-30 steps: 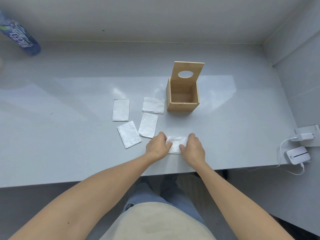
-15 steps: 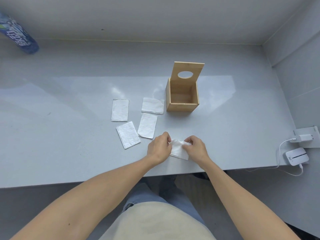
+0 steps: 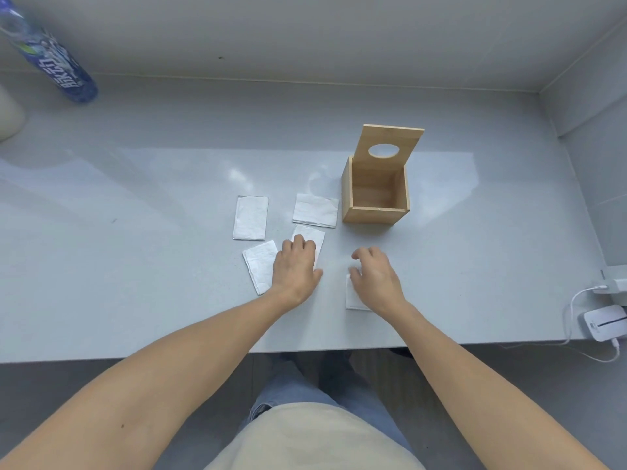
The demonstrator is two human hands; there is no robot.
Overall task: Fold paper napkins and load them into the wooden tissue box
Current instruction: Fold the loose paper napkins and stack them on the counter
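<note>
The wooden tissue box (image 3: 373, 213) stands open on the grey table, its lid (image 3: 403, 137) with an oval hole tilted up at the back; the inside looks bare. Left of it lie flat white napkins: one far left (image 3: 251, 217), one beside the box (image 3: 315, 210), one below that (image 3: 310, 234), and a slanted one (image 3: 258, 268). My left hand (image 3: 297, 266) rests with its fingers on the napkin below the box-side one. My right hand (image 3: 376, 279) hovers with relaxed fingers over a small folded napkin (image 3: 353, 298), which is partly hidden.
A blue-labelled plastic bottle (image 3: 64, 74) lies at the far left back. At the right edge sit a white charger and a small white device (image 3: 605, 323) with a cable. The table's front edge (image 3: 203, 356) runs just below my wrists.
Both hands let go of the napkin they were folding. It now lies folded on the table. My left hand moved up and left onto another napkin; my right hand opened above the folded one.
</note>
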